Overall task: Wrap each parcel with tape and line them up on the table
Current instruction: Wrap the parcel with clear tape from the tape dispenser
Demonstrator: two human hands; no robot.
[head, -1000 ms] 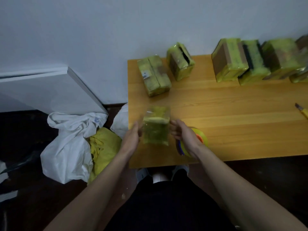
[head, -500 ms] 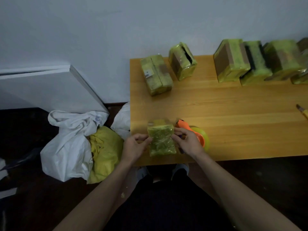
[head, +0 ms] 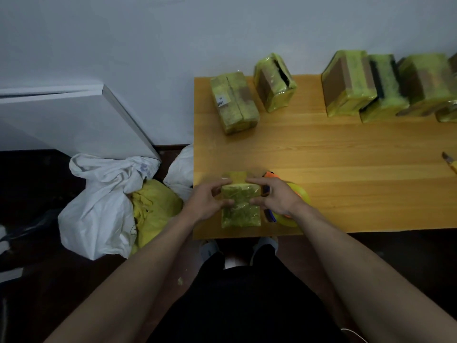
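- Left hand [head: 207, 199]: fingers curled, pinching the small parcel [head: 241, 206] by its left edge.
- Right hand [head: 274, 198]: fingers curled on its right edge.
- Parcel lies at the surface's [head: 346, 169] near-left corner.

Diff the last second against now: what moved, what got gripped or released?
The small parcel came down from mid-air toward the near table edge. Left hand and right hand went from flat on its sides to gripping it with curled fingers. The tape dispenser beside it and the parcel row at the wall did not move.
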